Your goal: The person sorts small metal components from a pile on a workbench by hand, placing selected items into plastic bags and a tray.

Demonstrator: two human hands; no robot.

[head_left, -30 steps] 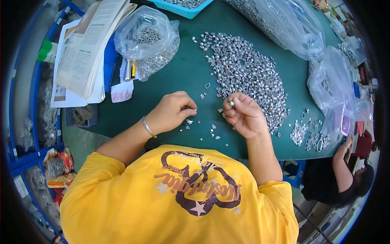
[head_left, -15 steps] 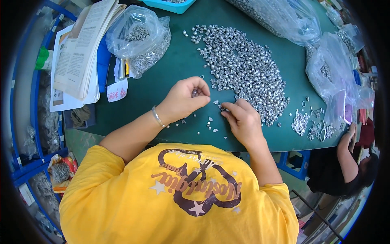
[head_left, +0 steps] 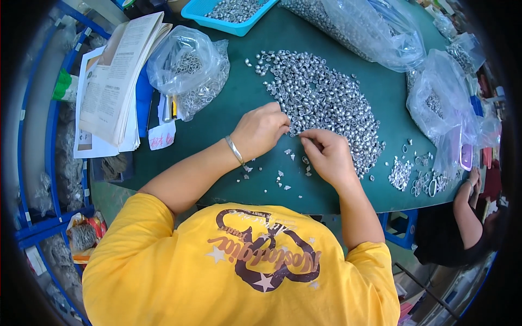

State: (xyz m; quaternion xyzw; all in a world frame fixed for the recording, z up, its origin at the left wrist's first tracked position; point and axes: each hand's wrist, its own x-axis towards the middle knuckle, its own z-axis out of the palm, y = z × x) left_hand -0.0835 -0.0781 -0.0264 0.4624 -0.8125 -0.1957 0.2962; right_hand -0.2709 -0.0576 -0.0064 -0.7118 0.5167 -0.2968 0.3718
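Metal-piece pile (head_left: 326, 98), one: slants far-left to near-right, just beyond left hand (head_left: 262, 127) and right hand (head_left: 330, 157); both curled, grip I cannot tell.

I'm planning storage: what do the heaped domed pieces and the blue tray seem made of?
Heaped domed pieces: probably metal, smooth and silvery-grey with bright highlights, though coated plastic is possible. Blue tray: likely moulded plastic, evenly coloured.
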